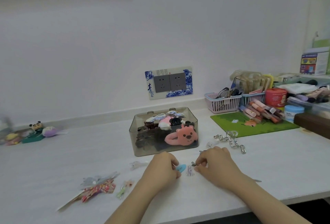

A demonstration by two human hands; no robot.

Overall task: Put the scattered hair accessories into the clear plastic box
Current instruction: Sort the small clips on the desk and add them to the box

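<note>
The clear plastic box point(161, 149) stands open in the middle of the white table, holding a pink animal clip point(180, 136) and several dark claw clips. In front of it my left hand point(161, 169) is curled on a blue snap clip point(180, 168). My right hand point(217, 165) pinches a small metal clip point(194, 164) at its fingertips. A tiny clear bear clip point(190, 172) lies between the hands. A red patterned bow point(100, 189), a clear clip point(137, 164), a small green-pink clip point(124, 189) and silver twisted clips point(230, 140) lie scattered.
Pink basket point(223, 102), green mat point(253, 124) with cosmetic tubes point(262, 111), a red tin point(275, 97) and a white jar point(292, 113) crowd the back right. Small plush toys point(38, 131) sit far left. A wall socket point(169, 82) is behind the box. The table edge runs close on the right.
</note>
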